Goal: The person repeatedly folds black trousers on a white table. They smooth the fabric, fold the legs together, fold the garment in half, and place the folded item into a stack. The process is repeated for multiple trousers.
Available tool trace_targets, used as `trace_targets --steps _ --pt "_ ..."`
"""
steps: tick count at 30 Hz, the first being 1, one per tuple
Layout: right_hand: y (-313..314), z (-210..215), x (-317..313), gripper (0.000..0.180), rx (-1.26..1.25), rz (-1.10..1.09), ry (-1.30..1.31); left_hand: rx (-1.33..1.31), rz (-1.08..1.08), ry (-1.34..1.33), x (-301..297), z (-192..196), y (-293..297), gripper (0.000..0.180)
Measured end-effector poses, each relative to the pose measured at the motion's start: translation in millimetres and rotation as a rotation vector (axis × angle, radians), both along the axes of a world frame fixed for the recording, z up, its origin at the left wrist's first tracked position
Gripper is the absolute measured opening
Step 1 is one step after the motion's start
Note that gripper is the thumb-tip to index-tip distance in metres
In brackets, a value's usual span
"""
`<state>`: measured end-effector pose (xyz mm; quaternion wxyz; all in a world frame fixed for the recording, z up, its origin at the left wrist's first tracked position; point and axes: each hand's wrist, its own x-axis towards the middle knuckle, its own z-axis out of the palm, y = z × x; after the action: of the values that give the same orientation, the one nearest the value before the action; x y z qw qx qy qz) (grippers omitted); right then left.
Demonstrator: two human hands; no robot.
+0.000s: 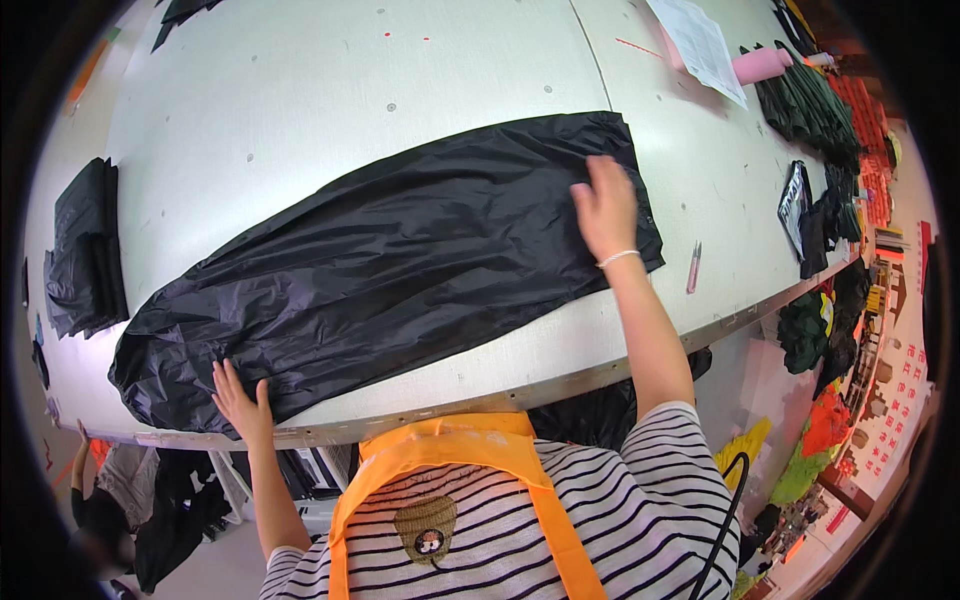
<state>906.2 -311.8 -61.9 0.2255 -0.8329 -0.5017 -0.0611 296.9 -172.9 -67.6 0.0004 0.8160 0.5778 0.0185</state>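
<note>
A long piece of thin black fabric point(400, 255), shiny and wrinkled, lies spread across the white table in front of me. It may be a garment, but its kind is not plain. My left hand point(240, 405) rests on its near left end, fingers spread. Over its right end is my right hand point(607, 212), with the fingers stretched out and slightly blurred. Neither hand grips anything. To the right of the fabric lies a small pair of tweezers or thread snips point(694, 268) with pinkish handles.
Folded black fabric point(85, 250) is stacked at the table's left. Papers point(698, 45), a pink bottle-like object point(762, 66) and dark green cloth point(808, 105) lie at the far right. The table's near edge point(740, 318) runs before me. Another person point(100, 515) is at lower left.
</note>
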Motion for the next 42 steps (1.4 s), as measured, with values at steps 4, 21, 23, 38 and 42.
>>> trace_targets --steps 4,21,23,38,42 --pt "-104 -4 56 0.038 -0.084 -0.456 0.001 0.045 -0.163 -0.146 -42 14 -17 0.086" --pt "-234 -76 96 0.044 -0.372 -0.557 0.44 0.083 -0.06 -0.155 -93 7 -43 0.039" --pt "-151 -13 18 0.045 -0.395 -0.405 -0.007 0.089 0.021 -0.149 -111 2 -53 0.047" --pt "341 -17 -477 0.04 -0.474 0.744 0.144 -0.245 -0.198 -0.365 -152 10 -4 0.08" --pt "386 4 -532 0.044 -0.781 0.74 0.45 -0.193 -0.389 -0.587 -211 37 41 0.075"
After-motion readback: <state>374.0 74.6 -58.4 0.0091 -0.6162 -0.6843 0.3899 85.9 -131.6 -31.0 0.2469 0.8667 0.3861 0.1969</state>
